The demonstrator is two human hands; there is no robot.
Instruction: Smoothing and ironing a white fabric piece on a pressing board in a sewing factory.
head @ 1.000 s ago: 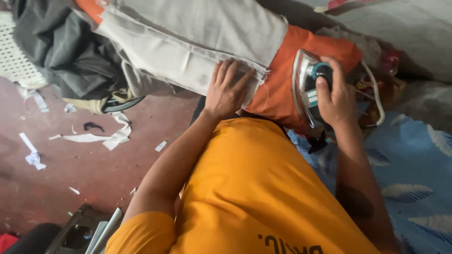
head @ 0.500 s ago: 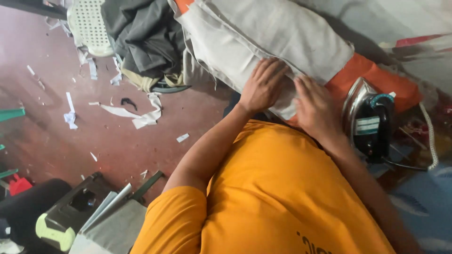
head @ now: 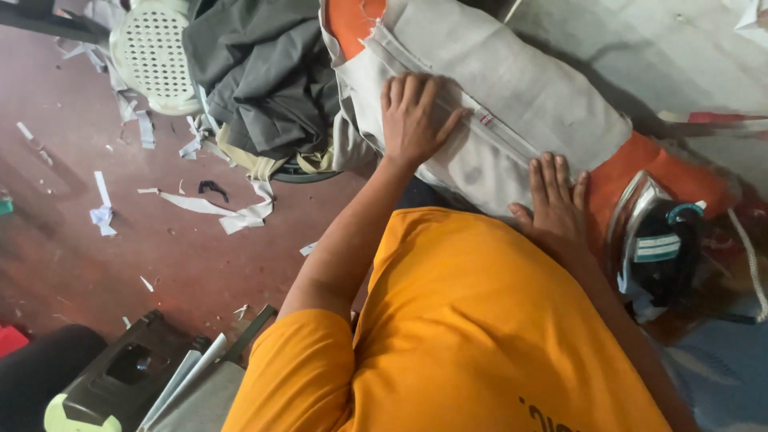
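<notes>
While the iron [head: 652,240] is parked upright at right of frame, the grey cloth [head: 512,104] is pressed flat under the left hand [head: 412,120] and right hand [head: 552,200], both spread open; smoothing appears unfinished.

You have a single view, from the camera on your head, and it looks steeply down over your own chest and orange short-sleeved shirt [head: 480,336], which fills the lower middle of the frame. It sits close: your forearms run up from the bottom edge, and your left hand [head: 412,120] and right hand [head: 554,200] fall in the upper half. The frame is tilted, so the orange-padded worktop [head: 640,172] crosses the top right corner at a slant. To the left the view takes in the reddish-brown floor [head: 104,264] below.
</notes>
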